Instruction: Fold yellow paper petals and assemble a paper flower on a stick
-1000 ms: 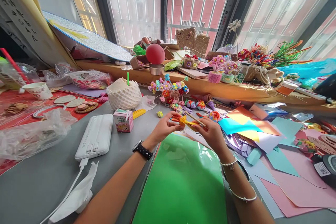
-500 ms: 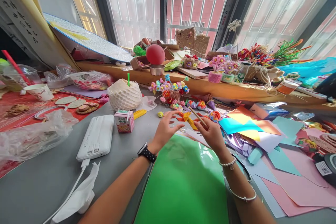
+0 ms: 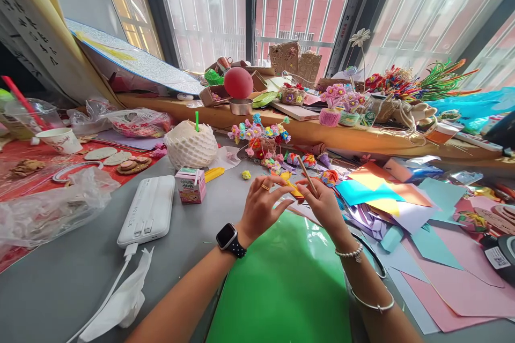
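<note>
- Pinching wooden stick point(image 3: 307, 176) btwn thumb & fingers of R hand point(image 3: 324, 203), tip tilted up & away, prob. for fine control; apparently gripping folded yellow paper point(image 3: 296, 192) alongside.
- Spreading thumb from curved fingers on L hand point(image 3: 261, 209), close by paper, maybe to steady it; can't tell if touching.
- Keeping paper btwn both hands, roughly over far edge of green mat point(image 3: 277, 278), prob. for a clear view.
- Lying btwn forearms, mat prob. serving as work base on grey table point(image 3: 193, 230).
- Nr table's far edge: crocheted flower bouquet point(image 3: 265, 142), seemingly out of the way.
- Toward table's R edge: coloured paper sheets point(image 3: 370, 187), within R-hand reach.
- Toward L side: power bank point(image 3: 147, 211), juice carton point(image 3: 190, 185), net-wrapped coconut point(image 3: 191, 144), prob. parked off mat.
- On windowsill: red ball point(image 3: 238, 83), seemingly sat on metal tin point(image 3: 241, 107), perhaps vs. rolling.
</note>
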Available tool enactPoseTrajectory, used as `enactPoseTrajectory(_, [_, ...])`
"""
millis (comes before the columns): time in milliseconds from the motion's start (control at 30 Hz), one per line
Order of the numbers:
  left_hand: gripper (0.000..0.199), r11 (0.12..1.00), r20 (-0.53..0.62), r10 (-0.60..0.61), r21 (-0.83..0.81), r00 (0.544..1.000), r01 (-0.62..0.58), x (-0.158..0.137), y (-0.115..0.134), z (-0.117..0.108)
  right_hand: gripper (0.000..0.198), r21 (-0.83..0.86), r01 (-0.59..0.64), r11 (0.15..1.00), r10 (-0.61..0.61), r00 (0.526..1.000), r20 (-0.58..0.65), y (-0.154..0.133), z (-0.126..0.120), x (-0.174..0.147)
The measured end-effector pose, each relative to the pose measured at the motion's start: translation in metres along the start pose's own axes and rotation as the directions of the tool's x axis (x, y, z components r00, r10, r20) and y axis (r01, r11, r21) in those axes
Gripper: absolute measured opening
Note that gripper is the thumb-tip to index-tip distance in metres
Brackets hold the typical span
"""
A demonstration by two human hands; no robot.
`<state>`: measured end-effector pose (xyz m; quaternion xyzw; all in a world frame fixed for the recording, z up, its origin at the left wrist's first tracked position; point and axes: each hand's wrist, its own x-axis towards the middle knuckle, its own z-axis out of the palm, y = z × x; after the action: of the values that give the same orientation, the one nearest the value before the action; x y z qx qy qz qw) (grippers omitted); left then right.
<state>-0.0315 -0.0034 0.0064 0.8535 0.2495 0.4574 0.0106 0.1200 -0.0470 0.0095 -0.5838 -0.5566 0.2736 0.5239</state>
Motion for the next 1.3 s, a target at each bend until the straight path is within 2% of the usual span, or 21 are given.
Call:
enactPoseTrajectory(233, [0.021,0.998,0.053,0.046,-0.041,0.998,-0.044,-0.001,-0.002,0.003,0.024,0.005,0.033,0.999,-0.033,0.998,0.055,-0.002,0.001,-0.001])
enactPoseTrajectory(367, [0.024,0.994,0.102,0.034,-0.104,0.994,-0.024,-0.001,-0.003,0.004,0.022,-0.004,0.049,0.999,-0.049,0.995,0.087,-0.004,0.001,-0.002])
enactPoseTrajectory(500, [0.022,0.977,0.136,-0.029,-0.204,0.99,0.057,-0.001,-0.003,0.006,0.023,0.007,0.048,0.999,-0.049,0.986,0.157,-0.005,0.001,-0.002])
enactPoseTrajectory(633, [0.02,0.925,0.18,-0.116,-0.339,0.977,0.172,0.001,-0.002,0.007,0.024,0.067,0.022,0.998,-0.037,0.971,0.236,-0.007,-0.001,-0.003])
enactPoseTrajectory(800, [0.017,0.868,0.168,-0.187,-0.433,0.968,0.243,0.002,-0.002,0.006,0.031,0.136,-0.025,0.99,-0.022,0.942,0.334,-0.01,-0.002,-0.004])
enactPoseTrajectory(900, [0.019,0.871,0.166,-0.157,-0.441,0.973,0.216,0.002,-0.003,0.007,0.033,0.14,0.004,0.99,-0.048,0.949,0.312,-0.009,-0.001,-0.004])
enactPoseTrajectory(1067, [0.035,0.883,0.217,-0.081,-0.437,0.973,0.171,-0.001,-0.002,0.011,0.031,0.054,0.071,0.996,-0.081,0.969,0.231,-0.008,0.001,-0.003])
enactPoseTrajectory(1300, [0.02,0.942,0.194,-0.138,-0.277,0.971,0.19,-0.002,-0.003,0.011,0.032,-0.114,0.097,0.989,-0.071,0.973,0.219,-0.012,0.003,-0.006])
